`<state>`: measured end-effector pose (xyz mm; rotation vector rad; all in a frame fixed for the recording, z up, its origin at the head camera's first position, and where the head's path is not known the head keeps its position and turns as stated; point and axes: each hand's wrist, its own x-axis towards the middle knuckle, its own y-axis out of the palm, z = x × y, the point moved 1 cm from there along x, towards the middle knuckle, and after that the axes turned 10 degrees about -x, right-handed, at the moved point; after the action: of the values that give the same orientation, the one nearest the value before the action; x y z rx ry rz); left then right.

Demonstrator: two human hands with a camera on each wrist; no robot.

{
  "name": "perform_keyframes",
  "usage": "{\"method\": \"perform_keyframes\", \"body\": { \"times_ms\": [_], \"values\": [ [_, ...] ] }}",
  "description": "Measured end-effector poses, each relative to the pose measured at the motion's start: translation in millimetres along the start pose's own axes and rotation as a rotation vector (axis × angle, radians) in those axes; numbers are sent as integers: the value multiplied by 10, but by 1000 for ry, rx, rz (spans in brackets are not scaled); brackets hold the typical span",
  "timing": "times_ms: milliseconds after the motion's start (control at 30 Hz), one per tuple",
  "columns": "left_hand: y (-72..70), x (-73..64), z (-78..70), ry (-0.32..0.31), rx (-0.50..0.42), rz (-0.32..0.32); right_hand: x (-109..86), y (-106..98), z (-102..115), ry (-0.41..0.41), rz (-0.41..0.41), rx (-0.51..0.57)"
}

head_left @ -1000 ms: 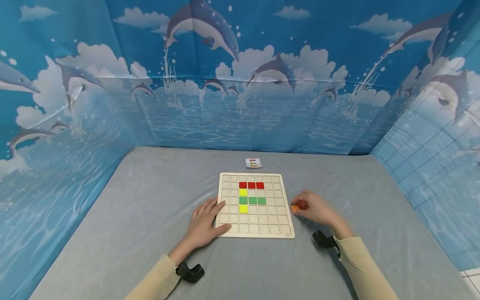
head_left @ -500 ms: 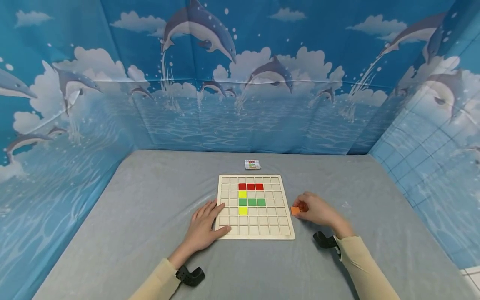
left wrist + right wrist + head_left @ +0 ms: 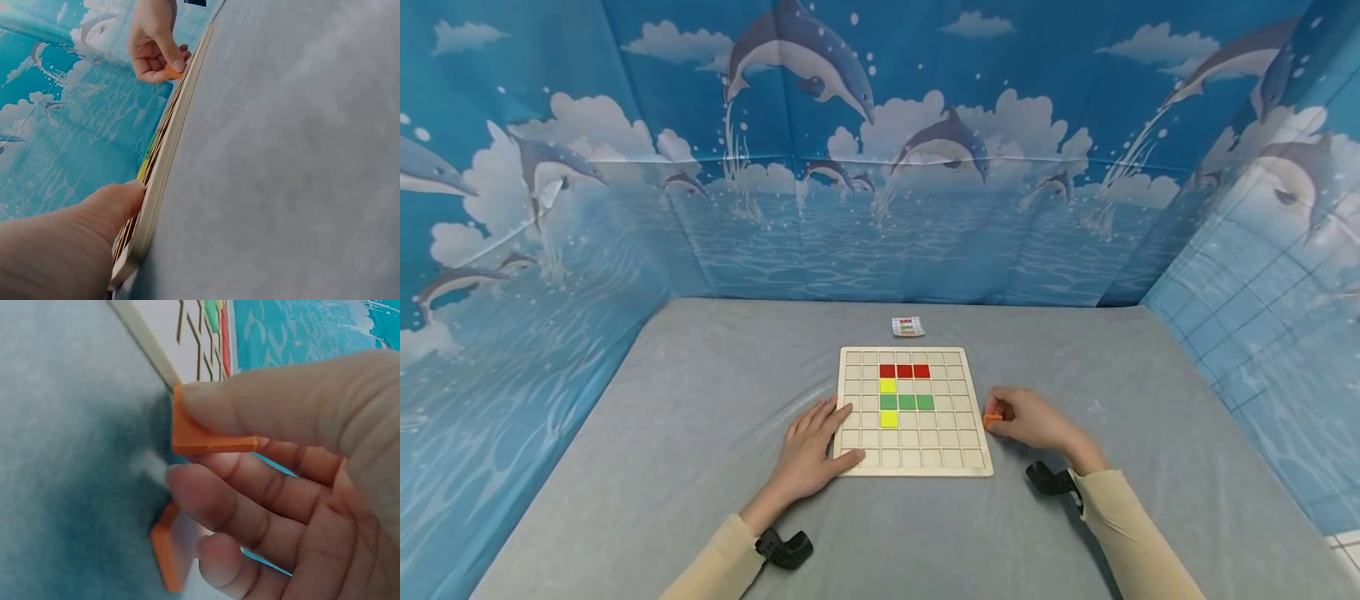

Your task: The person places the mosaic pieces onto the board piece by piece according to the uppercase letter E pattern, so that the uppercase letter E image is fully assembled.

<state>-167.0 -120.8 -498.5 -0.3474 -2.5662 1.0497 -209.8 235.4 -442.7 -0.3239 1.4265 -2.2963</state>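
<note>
A pale wooden grid board (image 3: 910,457) lies in front of me, with a row of three red tiles (image 3: 905,372), three green tiles (image 3: 907,402) and two yellow tiles (image 3: 888,419) in its squares. My left hand (image 3: 805,450) rests spread over the board's left edge, its thumb on the near corner. Just off the right edge, my right hand (image 3: 1033,418) pinches an orange square tile (image 3: 199,437) between thumb and fingers. A second orange tile (image 3: 165,550) shows below the fingertips in the right wrist view; the head view hides it behind the hand.
Behind the board lies a small pattern card (image 3: 908,327) with coloured squares. Grey cloth (image 3: 722,375) covers the table, and a blue dolphin-print curtain (image 3: 850,208) closes off the back and sides. Each wrist carries a black camera mount (image 3: 1051,479).
The orange tile in my right hand has turned from flat-faced to nearly edge-on in the head view. The second tile has dropped out of sight there. My left hand stays put.
</note>
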Motion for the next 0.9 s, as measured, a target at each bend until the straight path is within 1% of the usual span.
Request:
{"method": "perform_keyframes", "body": {
  "times_ms": [167,233,300,400,467,533,600,667,767,900],
  "values": [
    [-4,6,4,-7,2,8,17,7,50,2,-87,21],
    [-5,8,11,-11,6,10,42,40,107,5,-131,31],
    [-6,11,13,-12,9,8,67,88,207,-7,-151,65],
    [-7,18,8,-7,12,4,109,181,386,-58,-141,126],
    [-6,23,-1,-4,10,2,134,240,505,-103,-113,159],
    [-3,26,-12,3,6,-3,166,297,602,-154,-96,162],
    [0,26,-19,7,5,-8,201,349,689,-187,-82,166],
    [3,23,-22,6,6,-9,239,395,768,-205,-70,170],
    [5,19,-22,1,10,-6,301,455,871,-209,-59,168],
    [1,12,-20,-15,6,4,378,523,971,-203,-71,129]
  ]
}}
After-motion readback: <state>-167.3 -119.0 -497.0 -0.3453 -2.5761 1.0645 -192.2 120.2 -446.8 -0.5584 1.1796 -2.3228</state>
